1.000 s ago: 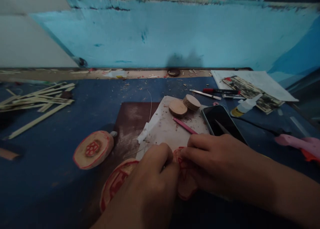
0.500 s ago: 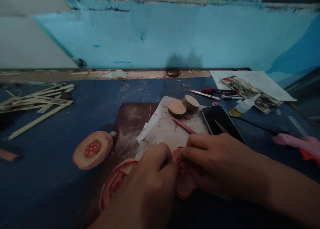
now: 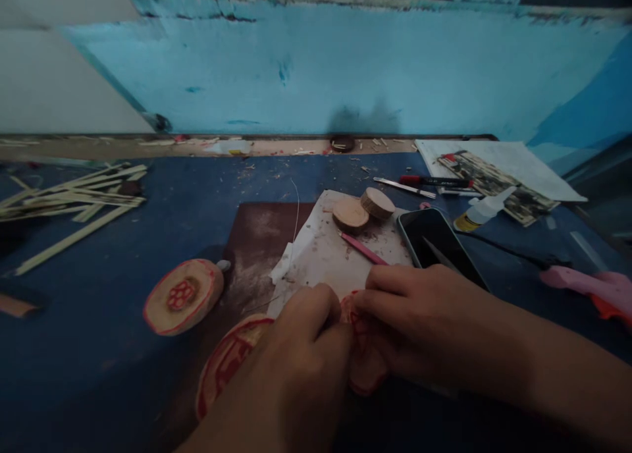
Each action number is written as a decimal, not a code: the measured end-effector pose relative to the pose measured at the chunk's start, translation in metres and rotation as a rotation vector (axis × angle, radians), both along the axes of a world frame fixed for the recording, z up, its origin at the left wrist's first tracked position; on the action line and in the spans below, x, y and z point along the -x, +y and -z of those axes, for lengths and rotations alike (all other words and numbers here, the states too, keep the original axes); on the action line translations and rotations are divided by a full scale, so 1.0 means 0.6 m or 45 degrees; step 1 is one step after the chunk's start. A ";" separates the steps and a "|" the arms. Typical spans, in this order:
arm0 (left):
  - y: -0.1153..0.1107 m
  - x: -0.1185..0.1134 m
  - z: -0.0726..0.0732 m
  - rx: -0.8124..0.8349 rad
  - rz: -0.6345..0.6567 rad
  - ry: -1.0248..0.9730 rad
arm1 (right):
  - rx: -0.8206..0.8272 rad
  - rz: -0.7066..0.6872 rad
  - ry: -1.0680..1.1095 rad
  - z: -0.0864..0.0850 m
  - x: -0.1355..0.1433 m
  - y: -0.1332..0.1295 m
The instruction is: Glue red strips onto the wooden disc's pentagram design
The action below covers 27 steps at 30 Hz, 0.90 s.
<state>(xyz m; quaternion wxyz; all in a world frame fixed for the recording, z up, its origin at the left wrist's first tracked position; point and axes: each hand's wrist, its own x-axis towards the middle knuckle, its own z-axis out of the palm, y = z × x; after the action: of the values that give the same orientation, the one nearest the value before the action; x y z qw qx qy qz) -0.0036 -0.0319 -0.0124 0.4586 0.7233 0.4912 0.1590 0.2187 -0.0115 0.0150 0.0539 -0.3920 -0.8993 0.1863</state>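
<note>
Low in the middle, my left hand [image 3: 301, 354] is closed, its curled fingers against a small pale piece with red lines [image 3: 366, 369]. What those fingers grip is hidden. My right hand [image 3: 424, 308] pinches the same piece from the other side, thumb and fingers together. Partly behind my left wrist lies a round pale piece with red markings [image 3: 228, 357]. Farther left, a pale half-round piece with a red flower-like pattern [image 3: 182, 296] rests on the blue table. A thin wire or thread [image 3: 297, 209] curves over the brown board [image 3: 261, 226] and white paper [image 3: 316, 255].
Two wood slices [image 3: 350, 216] and a pink pencil-like stick [image 3: 363, 247] lie on the paper. To the right are a phone [image 3: 429, 239], a glue bottle [image 3: 484, 209], a red-and-black marker [image 3: 434, 181] and a pink tool [image 3: 582, 282]. Wooden sticks [image 3: 83, 199] are piled left.
Almost nothing differs. Both hands stay around the small red-lined piece, with only a very slight shift of the right hand.
</note>
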 end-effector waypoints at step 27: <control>0.003 0.006 0.000 -0.385 0.141 0.219 | 0.012 0.054 0.008 0.002 0.002 -0.003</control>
<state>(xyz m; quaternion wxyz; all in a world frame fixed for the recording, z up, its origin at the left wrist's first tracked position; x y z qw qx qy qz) -0.0073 -0.0299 -0.0126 0.3090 0.8209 0.4585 0.1430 0.2174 -0.0136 0.0138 0.0589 -0.4106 -0.8897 0.1906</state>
